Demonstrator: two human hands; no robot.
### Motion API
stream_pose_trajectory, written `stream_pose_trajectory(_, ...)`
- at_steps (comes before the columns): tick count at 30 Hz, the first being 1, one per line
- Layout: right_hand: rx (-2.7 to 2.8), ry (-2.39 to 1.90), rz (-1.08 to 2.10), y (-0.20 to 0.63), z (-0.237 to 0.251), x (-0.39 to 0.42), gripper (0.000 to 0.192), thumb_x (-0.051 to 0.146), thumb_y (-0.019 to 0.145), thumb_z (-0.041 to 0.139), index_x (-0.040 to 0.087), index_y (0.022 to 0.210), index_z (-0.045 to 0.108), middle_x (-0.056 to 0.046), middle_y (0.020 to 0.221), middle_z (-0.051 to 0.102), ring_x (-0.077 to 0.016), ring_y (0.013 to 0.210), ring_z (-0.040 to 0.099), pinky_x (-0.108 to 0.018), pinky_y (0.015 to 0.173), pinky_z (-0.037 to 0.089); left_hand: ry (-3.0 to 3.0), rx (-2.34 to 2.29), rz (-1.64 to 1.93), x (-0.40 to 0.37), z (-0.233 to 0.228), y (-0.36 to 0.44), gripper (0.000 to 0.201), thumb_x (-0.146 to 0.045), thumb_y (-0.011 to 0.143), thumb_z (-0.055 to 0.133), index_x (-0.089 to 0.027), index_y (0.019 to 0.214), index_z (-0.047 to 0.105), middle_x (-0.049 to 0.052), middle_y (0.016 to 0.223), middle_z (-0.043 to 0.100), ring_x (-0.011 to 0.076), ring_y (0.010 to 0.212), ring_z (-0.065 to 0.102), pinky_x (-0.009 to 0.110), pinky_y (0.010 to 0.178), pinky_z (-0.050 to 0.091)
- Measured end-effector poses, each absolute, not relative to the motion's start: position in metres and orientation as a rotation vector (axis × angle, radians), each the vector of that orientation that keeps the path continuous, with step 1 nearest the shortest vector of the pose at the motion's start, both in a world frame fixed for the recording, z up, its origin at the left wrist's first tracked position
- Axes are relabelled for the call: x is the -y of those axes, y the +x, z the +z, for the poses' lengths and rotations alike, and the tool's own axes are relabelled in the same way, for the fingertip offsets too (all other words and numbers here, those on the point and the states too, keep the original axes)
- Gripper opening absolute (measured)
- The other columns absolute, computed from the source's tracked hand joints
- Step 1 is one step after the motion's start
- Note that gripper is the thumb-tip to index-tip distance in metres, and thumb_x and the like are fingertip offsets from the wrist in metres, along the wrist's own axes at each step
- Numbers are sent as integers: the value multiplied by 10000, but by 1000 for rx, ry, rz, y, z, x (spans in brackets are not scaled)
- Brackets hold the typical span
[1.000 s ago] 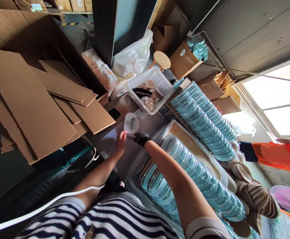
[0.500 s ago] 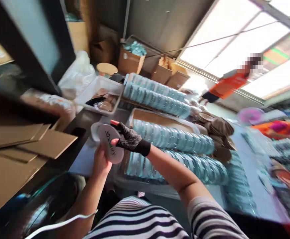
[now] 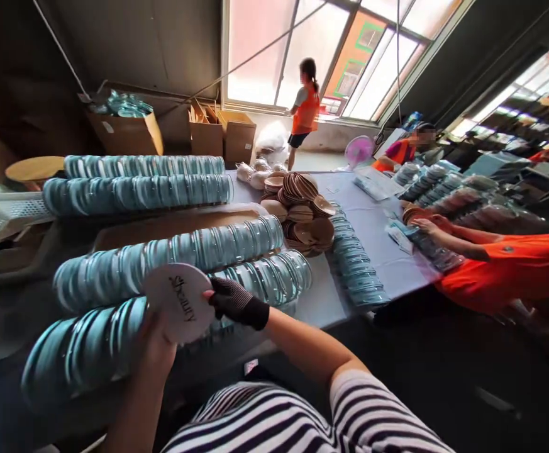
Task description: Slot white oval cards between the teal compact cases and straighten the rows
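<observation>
Both hands grip one white printed disc (image 3: 180,302): left hand (image 3: 158,349) beneath, gloved right hand (image 3: 234,302) fingers clamped on its edge. Rows of blue lids (image 3: 170,251) lie just behind the disc.

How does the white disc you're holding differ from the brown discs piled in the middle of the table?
The white disc is pale and carries dark lettering; the brown discs are tan to dark brown, with no print that I can make out. The white disc is a single piece held up between the left hand and gloved right hand; the brown discs lie loosely heaped on the table, untouched. Both are round and flat.
</observation>
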State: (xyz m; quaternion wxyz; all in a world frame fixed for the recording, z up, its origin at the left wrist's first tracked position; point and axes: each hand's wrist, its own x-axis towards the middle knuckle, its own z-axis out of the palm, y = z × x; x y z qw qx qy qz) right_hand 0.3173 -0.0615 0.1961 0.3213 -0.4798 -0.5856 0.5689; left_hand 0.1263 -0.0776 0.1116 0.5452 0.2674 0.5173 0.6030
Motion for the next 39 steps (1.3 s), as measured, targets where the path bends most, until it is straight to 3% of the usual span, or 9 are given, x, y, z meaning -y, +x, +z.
stream_pose_trajectory(4,1177,-938,1909,409,181,75,524,589,703,732,126,928,634,-14,775,617,-119,652,605,-227,556,514,583,-1177,1148,83,116,188,444,-527,509,811,-388,927,751,9,1046,756,348,1051,684,504,815,604)
stream_pose_trajectory(8,1092,-1160,1718,467,179,82,463,491,621,807,117,841,644,8,707,614,-100,595,580,-215,522,500,913,-1064,872,78,138,225,451,-458,537,852,-253,930,768,94,987,759,351,969,702,520,867,581)
stream_pose_trajectory(11,1123,-1057,1799,493,187,90,455,459,665,795,107,927,674,-31,810,663,-120,680,619,-236,592,529,982,-866,702,72,158,240,452,-466,560,852,-227,937,776,115,954,756,347,883,712,508,809,590)
stream_pose_trajectory(17,988,-1189,1645,516,190,105,453,451,597,836,111,848,671,-9,728,641,-120,623,595,-234,525,516,1149,-875,578,63,183,265,392,-413,664,823,-142,943,772,110,906,755,281,845,699,373,777,570)
stream_pose_trajectory(21,1023,-1013,1887,525,184,110,476,438,599,853,103,894,688,-29,761,667,-110,650,600,-214,556,513,960,-648,481,66,179,272,520,-477,563,869,-144,950,777,128,906,758,296,804,706,366,719,577)
stream_pose_trajectory(25,969,-1109,1766,525,179,108,519,447,554,877,93,882,685,-36,766,677,-123,658,624,-217,552,520,1070,-728,435,64,186,272,385,-380,691,813,-140,990,777,132,990,754,303,916,700,375,812,569)
stream_pose_trajectory(29,971,-926,1924,516,174,110,573,479,531,890,92,903,691,-63,825,699,-122,675,633,-200,561,508,849,-420,326,56,193,270,699,-359,546,894,-166,1191,707,168,1109,722,378,986,687,477,836,566)
stream_pose_trajectory(34,873,-1132,1681,510,177,111,539,481,566,879,115,908,682,-59,826,709,-132,663,640,-210,542,515,1029,-688,402,41,188,268,414,-289,604,867,-115,967,768,134,931,756,318,893,709,388,810,570)
stream_pose_trajectory(39,896,-942,1809,504,179,117,592,502,553,877,119,962,685,-75,852,719,-149,673,651,-236,573,529,790,-474,366,51,179,271,734,-294,420,927,-155,1112,727,153,1021,746,376,901,708,475,776,584)
